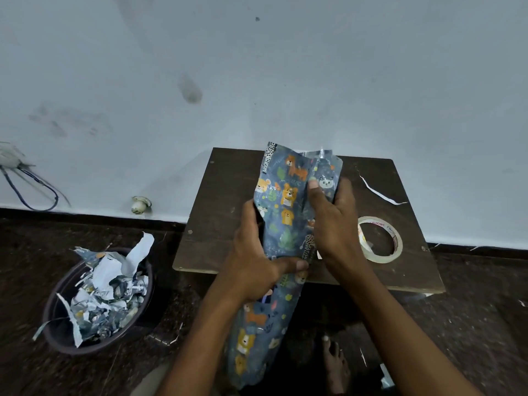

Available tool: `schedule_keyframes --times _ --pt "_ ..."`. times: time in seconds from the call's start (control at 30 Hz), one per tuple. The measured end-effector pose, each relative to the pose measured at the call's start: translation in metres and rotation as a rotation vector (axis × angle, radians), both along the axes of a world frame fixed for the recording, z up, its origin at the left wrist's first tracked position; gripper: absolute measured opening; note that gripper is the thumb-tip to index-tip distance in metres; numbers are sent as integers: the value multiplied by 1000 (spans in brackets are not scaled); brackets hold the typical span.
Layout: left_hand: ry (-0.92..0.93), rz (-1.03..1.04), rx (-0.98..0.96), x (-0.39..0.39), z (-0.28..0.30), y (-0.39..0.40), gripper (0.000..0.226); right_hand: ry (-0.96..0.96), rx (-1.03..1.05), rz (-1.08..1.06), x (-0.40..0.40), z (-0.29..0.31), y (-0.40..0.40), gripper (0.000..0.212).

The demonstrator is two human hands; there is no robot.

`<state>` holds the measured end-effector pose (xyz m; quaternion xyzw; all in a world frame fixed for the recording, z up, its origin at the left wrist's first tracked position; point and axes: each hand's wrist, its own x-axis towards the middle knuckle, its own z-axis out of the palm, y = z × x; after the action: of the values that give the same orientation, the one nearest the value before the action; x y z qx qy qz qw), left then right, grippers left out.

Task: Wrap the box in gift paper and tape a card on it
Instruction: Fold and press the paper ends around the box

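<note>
A long bundle of blue gift paper (285, 224) printed with cartoon animals is held lengthwise above a small dark wooden board (223, 195), seen from above. The box cannot be seen; it is judged to be inside the paper, between the two hands. The left hand (254, 261) is curled round the left side of the bundle, its thumb laid across the front, apparently to keep the overlap closed. The right hand (331, 224) grips the right side further from the body, thumb pressed on the paper near a panda print, probably to flatten a fold. Both ends of the paper extend loose beyond the hands: one rises past the right hand toward the wall, the other hangs below the left wrist toward the floor. A roll of clear tape (380, 240) lies on the board just right of the right hand. A torn white strip (380, 192) lies beyond it. Well left of the left hand, a bin (57, 332) of paper scraps stands on the floor. No card is seen.
</note>
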<state>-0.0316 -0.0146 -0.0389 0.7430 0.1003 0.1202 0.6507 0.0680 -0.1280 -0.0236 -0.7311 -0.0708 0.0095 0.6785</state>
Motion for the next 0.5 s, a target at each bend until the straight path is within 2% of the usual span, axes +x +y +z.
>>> schedule_keyframes --times 0.07,0.13,0.2,0.27,0.37,0.5 --pt "22 -4 -42 0 1 2 94 -123 -103 -32 5 5 -8 38" --pt "55 -34 -64 -1 2 3 92 -361 -235 -108 11 13 -19 63" --pt "87 -67 -44 -1 2 4 91 -580 -343 -100 14 25 -29 64" --pt "104 -84 -30 -1 2 3 90 -688 -439 -34 17 36 -33 48" --pt "108 -113 -11 0 3 -1 91 -656 -499 82 20 35 -30 33" --pt "101 -128 8 0 5 -2 89 -483 -461 60 27 32 -26 35"
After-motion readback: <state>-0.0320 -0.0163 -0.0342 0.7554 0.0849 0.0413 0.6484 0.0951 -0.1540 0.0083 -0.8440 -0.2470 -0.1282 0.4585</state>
